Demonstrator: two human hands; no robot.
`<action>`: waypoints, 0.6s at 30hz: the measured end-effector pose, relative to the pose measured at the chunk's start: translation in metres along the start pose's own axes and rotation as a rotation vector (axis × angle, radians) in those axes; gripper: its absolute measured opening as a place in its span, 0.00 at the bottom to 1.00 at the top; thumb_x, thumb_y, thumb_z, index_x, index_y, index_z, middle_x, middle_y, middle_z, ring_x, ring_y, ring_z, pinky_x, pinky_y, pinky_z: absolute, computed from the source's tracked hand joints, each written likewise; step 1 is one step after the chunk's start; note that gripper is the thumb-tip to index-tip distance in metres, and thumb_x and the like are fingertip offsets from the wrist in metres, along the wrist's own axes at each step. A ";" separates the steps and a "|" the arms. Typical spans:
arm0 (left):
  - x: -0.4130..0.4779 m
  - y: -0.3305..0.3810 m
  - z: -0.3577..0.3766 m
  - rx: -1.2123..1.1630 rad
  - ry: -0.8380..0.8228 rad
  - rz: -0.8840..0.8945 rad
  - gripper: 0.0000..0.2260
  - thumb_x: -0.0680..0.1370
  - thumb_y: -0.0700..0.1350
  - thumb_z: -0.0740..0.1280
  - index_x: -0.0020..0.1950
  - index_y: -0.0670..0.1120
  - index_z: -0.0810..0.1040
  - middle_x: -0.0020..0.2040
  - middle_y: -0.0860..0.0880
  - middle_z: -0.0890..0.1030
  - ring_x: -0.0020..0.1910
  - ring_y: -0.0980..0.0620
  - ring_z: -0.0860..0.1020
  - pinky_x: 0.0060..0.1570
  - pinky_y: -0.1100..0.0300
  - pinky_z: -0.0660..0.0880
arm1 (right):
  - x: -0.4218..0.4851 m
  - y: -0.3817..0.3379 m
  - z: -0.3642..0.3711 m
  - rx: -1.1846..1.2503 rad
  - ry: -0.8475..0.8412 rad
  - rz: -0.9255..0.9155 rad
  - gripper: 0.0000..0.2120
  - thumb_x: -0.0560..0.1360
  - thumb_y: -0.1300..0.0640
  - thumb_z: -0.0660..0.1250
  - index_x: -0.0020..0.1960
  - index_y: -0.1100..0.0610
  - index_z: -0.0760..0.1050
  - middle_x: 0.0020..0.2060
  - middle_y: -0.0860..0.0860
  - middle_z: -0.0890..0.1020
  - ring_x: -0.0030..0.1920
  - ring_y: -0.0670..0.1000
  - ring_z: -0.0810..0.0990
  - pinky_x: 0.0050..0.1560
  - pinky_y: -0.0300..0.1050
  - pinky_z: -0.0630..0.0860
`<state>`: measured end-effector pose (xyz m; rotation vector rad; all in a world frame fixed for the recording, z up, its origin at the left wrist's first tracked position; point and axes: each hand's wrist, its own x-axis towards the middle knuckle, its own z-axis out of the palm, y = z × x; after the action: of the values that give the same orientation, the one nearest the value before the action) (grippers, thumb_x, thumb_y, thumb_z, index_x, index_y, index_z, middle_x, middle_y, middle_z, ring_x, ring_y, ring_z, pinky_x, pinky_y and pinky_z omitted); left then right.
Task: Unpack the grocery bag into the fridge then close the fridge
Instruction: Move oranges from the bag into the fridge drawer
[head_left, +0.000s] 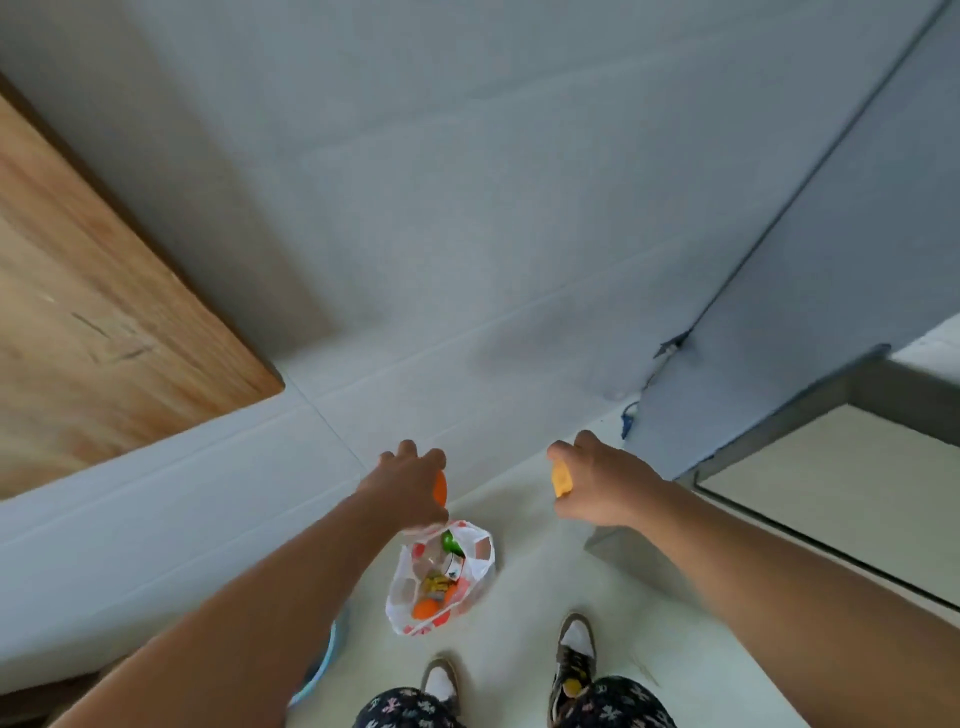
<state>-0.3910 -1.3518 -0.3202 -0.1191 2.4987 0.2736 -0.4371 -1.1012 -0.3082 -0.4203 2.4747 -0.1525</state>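
The left hand (410, 486) grasps an orange item (440, 488); the right hand (597, 480) is clenched on a yellow-orange item (562, 481). Below them, at lower centre, the open grocery bag (441, 577) sits on the floor (519, 597).

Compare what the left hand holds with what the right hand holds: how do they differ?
The orange item in the left hand looks rounded and deep orange; the yellow-orange item in the right hand is paler and blockier. Both are mostly hidden by fingers, held above the grocery bag.
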 end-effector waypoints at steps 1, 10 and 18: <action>-0.005 0.006 -0.013 0.015 0.005 0.024 0.32 0.70 0.54 0.73 0.72 0.55 0.65 0.66 0.47 0.67 0.64 0.43 0.69 0.58 0.47 0.76 | -0.012 0.001 -0.006 0.010 0.008 0.019 0.26 0.69 0.48 0.66 0.66 0.48 0.66 0.58 0.53 0.68 0.52 0.59 0.78 0.48 0.49 0.76; -0.057 0.088 -0.114 0.244 0.008 0.259 0.29 0.70 0.55 0.71 0.69 0.58 0.66 0.63 0.49 0.67 0.59 0.42 0.72 0.55 0.46 0.77 | -0.125 0.012 -0.077 0.168 0.094 0.202 0.30 0.67 0.46 0.69 0.68 0.47 0.68 0.59 0.51 0.71 0.54 0.55 0.75 0.53 0.51 0.77; -0.117 0.206 -0.185 0.387 0.083 0.565 0.27 0.70 0.57 0.70 0.67 0.59 0.66 0.59 0.51 0.68 0.45 0.43 0.80 0.38 0.56 0.77 | -0.253 0.050 -0.154 0.384 0.234 0.406 0.23 0.69 0.50 0.70 0.62 0.44 0.70 0.49 0.50 0.80 0.40 0.51 0.79 0.38 0.44 0.78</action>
<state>-0.4328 -1.1899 -0.0707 0.7520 2.5677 0.0042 -0.3496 -0.9679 -0.0532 0.2759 2.6162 -0.5204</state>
